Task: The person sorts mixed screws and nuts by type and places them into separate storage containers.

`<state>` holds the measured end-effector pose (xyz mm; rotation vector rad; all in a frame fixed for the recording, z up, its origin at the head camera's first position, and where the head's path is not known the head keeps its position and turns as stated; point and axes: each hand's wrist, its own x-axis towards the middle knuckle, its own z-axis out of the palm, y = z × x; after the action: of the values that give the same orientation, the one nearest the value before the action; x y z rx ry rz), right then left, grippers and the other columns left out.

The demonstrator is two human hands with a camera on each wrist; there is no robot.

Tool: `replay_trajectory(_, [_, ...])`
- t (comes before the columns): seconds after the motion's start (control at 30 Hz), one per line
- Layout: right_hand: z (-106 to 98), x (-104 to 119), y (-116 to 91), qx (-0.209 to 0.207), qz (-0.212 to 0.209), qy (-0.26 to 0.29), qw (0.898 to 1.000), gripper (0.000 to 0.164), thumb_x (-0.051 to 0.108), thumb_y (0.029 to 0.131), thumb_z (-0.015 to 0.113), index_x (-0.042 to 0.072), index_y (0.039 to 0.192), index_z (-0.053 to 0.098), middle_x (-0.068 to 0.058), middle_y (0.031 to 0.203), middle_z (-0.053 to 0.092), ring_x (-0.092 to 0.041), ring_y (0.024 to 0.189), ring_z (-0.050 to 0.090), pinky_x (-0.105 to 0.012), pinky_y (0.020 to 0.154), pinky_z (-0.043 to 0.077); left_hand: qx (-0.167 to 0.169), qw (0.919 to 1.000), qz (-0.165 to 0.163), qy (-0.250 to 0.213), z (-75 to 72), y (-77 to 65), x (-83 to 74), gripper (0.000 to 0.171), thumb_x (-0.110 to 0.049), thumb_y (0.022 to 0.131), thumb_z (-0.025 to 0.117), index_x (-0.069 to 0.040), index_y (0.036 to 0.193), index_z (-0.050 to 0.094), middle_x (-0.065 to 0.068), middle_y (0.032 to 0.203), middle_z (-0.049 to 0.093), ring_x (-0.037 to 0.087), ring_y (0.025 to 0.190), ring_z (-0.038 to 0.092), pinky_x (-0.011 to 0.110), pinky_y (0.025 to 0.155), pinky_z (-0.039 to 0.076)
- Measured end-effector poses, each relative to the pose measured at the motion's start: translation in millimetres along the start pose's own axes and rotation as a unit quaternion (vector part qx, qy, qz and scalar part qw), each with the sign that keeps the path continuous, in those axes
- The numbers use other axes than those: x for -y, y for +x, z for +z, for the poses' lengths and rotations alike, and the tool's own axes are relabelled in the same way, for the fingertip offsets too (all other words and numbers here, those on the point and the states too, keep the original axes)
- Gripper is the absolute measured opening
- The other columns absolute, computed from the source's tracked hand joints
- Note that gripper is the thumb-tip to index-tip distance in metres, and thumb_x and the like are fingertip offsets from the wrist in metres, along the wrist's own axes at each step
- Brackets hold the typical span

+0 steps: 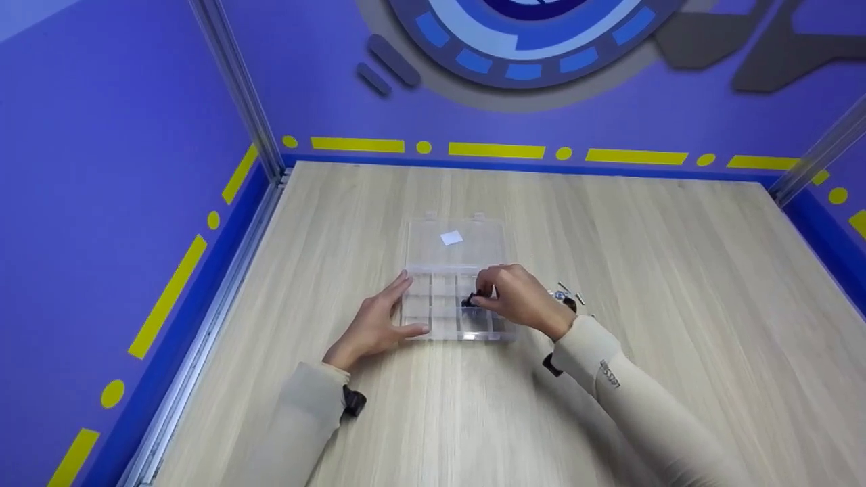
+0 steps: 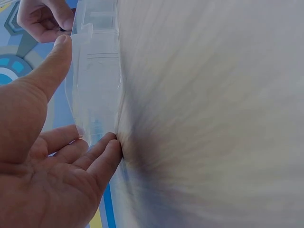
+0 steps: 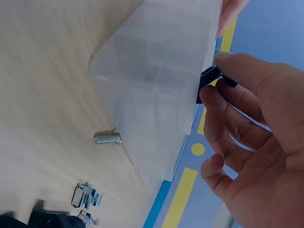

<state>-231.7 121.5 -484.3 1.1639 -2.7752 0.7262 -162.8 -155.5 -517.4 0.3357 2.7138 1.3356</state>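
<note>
A clear plastic compartment box [image 1: 444, 325] lies on the wooden table, its lid [image 1: 426, 247] folded back on the far side. My left hand [image 1: 375, 325] rests at its left end, thumb on the near edge and fairly straight fingers along the side. Over the right-hand compartments, my right hand [image 1: 517, 294] pinches a small black part [image 3: 208, 78] between thumb and index finger. The other fingers of that hand are loosely bent. In the head view the black part [image 1: 468, 300] is low within a compartment; fingers partly hide it.
Right of the box lie small metal pieces [image 1: 561, 293], among them a metal pin [image 3: 107, 138] and a shiny clip-like piece [image 3: 85, 195], with dark items [image 3: 50, 217] beside them. A white label [image 1: 451, 237] is on the lid. Blue panels [image 1: 325, 101] bound the table.
</note>
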Motion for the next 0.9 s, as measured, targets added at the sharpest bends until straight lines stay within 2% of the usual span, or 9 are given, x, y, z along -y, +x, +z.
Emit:
replay_trajectory(0.17, [2.8, 0.4, 0.6, -0.018, -0.012, -0.041, 0.999, 0.017, 0.019, 0.088, 0.084, 0.012, 0.079, 0.071, 0.005, 0.073, 0.065, -0.012, 0.066, 0.053, -0.032, 0.060, 0.047, 0.002, 1.0000, -0.005, 0.000, 0.3, 0.1, 1.0, 0.096, -0.031, 0.083, 0.088, -0.003, 0.158, 0.036, 0.010, 0.168, 0.023, 0.030, 0.153, 0.025, 0.043, 0.126, 0.022])
replay_trajectory(0.37, [4.3, 0.8, 1.2, -0.017, 0.014, -0.068, 0.997, 0.014, 0.020, 0.088, 0.083, 0.013, 0.079, 0.075, 0.004, 0.075, 0.068, -0.015, 0.066, 0.053, -0.036, 0.063, 0.043, 0.009, 0.9999, -0.014, 0.004, -0.1, 0.4, 1.2, 0.094, -0.031, 0.085, 0.087, -0.006, 0.159, 0.035, 0.006, 0.169, 0.021, 0.027, 0.154, 0.025, 0.042, 0.126, 0.024])
replay_trajectory(0.7, [6.3, 0.8, -1.1, 0.002, 0.022, -0.066, 0.998, 0.004, 0.012, 0.088, 0.082, 0.010, 0.091, 0.079, 0.000, 0.086, 0.074, -0.019, 0.075, 0.063, -0.041, 0.069, 0.049, 0.008, 0.9999, -0.010, 0.009, -0.1, 0.0, 1.8, 0.095, -0.031, 0.084, 0.087, -0.006, 0.160, 0.035, 0.007, 0.169, 0.021, 0.028, 0.154, 0.024, 0.041, 0.126, 0.022])
replay_trajectory(0.9, [6.6, 0.6, -2.5, -0.001, -0.013, -0.051, 0.999, 0.007, 0.006, 0.092, 0.077, 0.009, 0.096, 0.081, -0.003, 0.092, 0.077, -0.022, 0.084, 0.071, -0.043, 0.075, 0.058, 0.007, 0.9999, -0.014, 0.004, 0.1, -0.3, 0.7, 0.095, -0.030, 0.084, 0.087, -0.006, 0.160, 0.035, 0.006, 0.169, 0.021, 0.027, 0.154, 0.023, 0.042, 0.126, 0.023])
